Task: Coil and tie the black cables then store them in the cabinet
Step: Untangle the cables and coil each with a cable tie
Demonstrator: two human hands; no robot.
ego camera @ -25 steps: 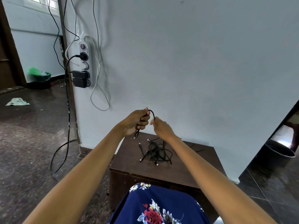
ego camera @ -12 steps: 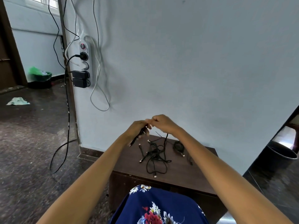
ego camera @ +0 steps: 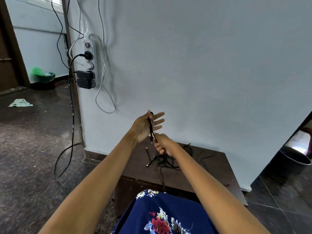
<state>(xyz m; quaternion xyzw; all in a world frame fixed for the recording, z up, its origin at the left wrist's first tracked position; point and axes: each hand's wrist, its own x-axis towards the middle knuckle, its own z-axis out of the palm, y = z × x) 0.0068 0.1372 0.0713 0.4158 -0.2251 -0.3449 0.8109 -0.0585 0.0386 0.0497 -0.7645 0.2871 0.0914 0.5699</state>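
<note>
A black cable [ego camera: 150, 126] hangs from the crook between thumb and forefinger of my left hand [ego camera: 146, 127], running down across the palm. That hand is raised above the cabinet with its fingers stretched straight toward the wall. Just below it, my right hand [ego camera: 161, 146] grips the same cable in a curled fist. A tangled pile of black cables [ego camera: 164, 162] lies on the dark brown cabinet [ego camera: 214, 168]; one strand trails over its front edge toward my lap. Another small black cable [ego camera: 189, 147] lies behind my right wrist.
A white power strip [ego camera: 90, 65] with black plugs hangs on the wall at left, and a black cord [ego camera: 71, 115] drops from it to the floor. A dark bucket [ego camera: 295, 159] stands at right. A green bin [ego camera: 43, 76] and a scrap of paper [ego camera: 20, 103] lie far left.
My left hand has risen and spread its fingers, with the cable now draped over it. My right hand has dropped below the left, still holding the cable.
</note>
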